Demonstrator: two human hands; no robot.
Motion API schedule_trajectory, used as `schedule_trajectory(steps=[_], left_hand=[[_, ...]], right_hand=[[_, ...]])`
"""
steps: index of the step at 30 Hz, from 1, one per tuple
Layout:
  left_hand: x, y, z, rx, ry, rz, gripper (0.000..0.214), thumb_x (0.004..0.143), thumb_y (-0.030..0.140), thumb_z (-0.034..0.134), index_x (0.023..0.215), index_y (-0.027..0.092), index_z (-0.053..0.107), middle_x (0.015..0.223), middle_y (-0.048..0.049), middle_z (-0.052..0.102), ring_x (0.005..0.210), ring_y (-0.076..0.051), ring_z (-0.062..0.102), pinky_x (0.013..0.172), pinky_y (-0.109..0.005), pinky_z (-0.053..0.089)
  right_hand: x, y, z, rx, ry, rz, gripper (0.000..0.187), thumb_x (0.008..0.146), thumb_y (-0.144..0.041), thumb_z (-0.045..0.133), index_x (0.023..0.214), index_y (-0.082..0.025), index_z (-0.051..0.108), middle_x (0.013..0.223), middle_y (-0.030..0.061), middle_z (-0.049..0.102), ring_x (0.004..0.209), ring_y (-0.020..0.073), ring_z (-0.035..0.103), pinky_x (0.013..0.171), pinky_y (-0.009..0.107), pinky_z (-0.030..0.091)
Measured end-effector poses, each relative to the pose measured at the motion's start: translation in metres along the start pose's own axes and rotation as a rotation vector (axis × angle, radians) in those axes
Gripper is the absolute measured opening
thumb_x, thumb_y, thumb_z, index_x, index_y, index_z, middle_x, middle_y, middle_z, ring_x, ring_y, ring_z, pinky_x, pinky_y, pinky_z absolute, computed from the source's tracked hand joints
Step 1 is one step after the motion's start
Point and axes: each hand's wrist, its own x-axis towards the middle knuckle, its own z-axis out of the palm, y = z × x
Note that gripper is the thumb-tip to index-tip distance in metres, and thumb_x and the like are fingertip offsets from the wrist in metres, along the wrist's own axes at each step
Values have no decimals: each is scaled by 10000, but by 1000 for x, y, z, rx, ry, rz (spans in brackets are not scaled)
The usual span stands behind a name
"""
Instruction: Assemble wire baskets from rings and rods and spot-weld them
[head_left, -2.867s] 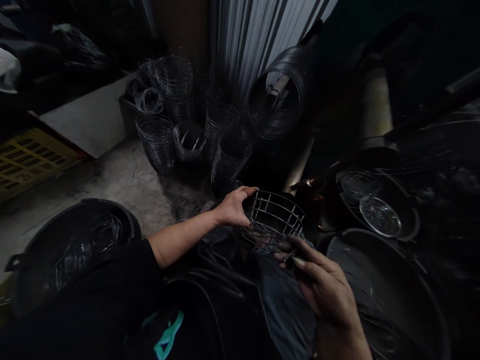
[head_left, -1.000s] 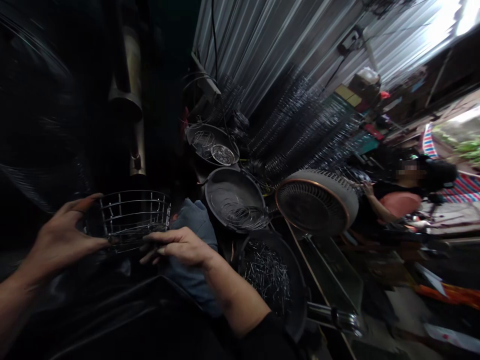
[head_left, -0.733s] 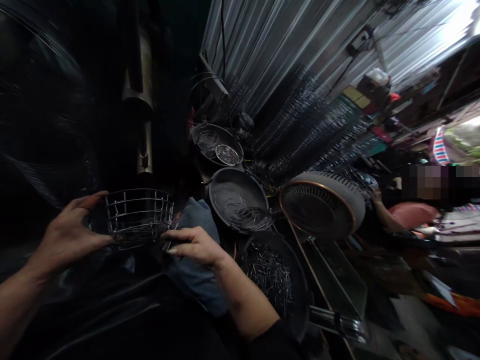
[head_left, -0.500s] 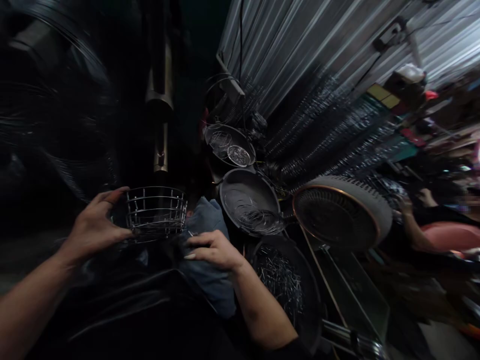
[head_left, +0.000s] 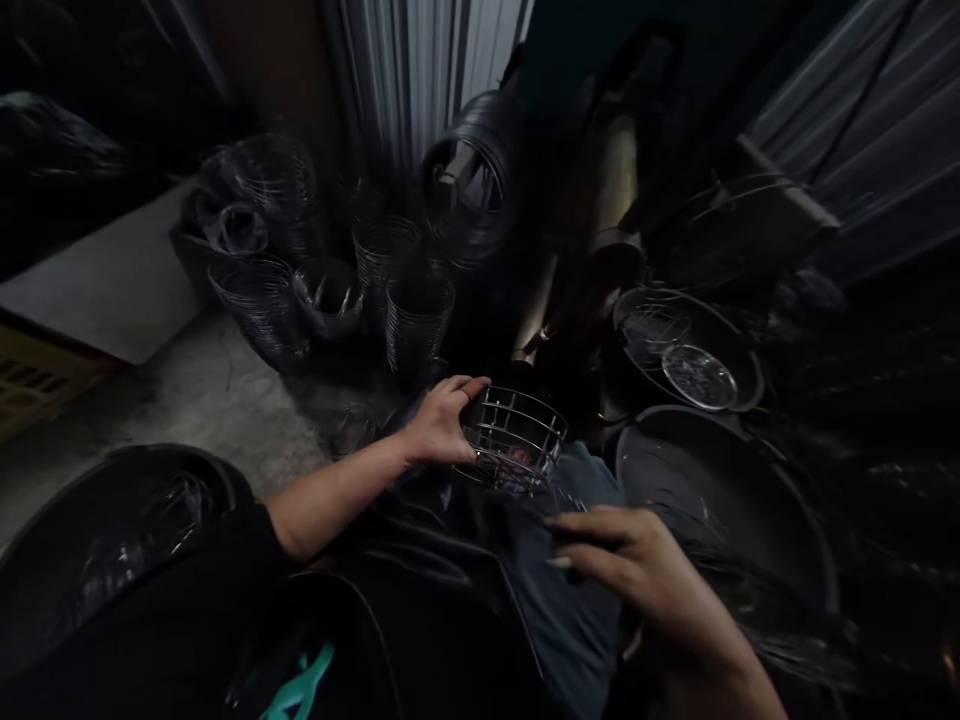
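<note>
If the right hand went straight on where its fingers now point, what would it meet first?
Probably the lower edge of the wire basket, which the left hand holds: the right hand points roughly that way, above the blue fabric. Depth is unclear, so it might pass just beneath.

Dim light, pale corrugated wall (head_left: 431,60), darker ribbed wall (head_left: 904,130) right, grey floor (head_left: 244,385)

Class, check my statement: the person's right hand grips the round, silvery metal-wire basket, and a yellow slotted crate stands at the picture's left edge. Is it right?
No: the head view shows the left hand gripping the silvery wire basket. The yellow crate stands as stated.
</note>
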Motion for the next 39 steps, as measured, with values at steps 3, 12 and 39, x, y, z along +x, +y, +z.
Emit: schedule_trajectory(steps=[3,12,39], left_hand=[[-3,5,-1,-17,-1,30,1020,441,462,829,1340,117,491,1277,-151,532,1172,-308,533,1048,-429,435],[5,-4,-10,-57,100,27,942,482,461,809,1321,159,507,1219,-113,564,1108,-275,570,1017,-421,456],[78,-9,-12,-243,134,-25,999,375,328,857,1299,126,533,1218,-111,554,1112,-286,573,1004,-400,477]], right_hand=[[39,-17,0,-46,-102,-59,200,695,-364,723,815,-219,789,716,30,717,623,186,638,587,271,489],[69,1,25,-939,250,-594,272,838,-145,558,1055,-128,721,856,98,717,815,261,616,742,388,492],[125,-20,-29,-739,418,-833,188,893,-247,574,941,-190,746,789,56,722,699,184,638,623,298,522]])
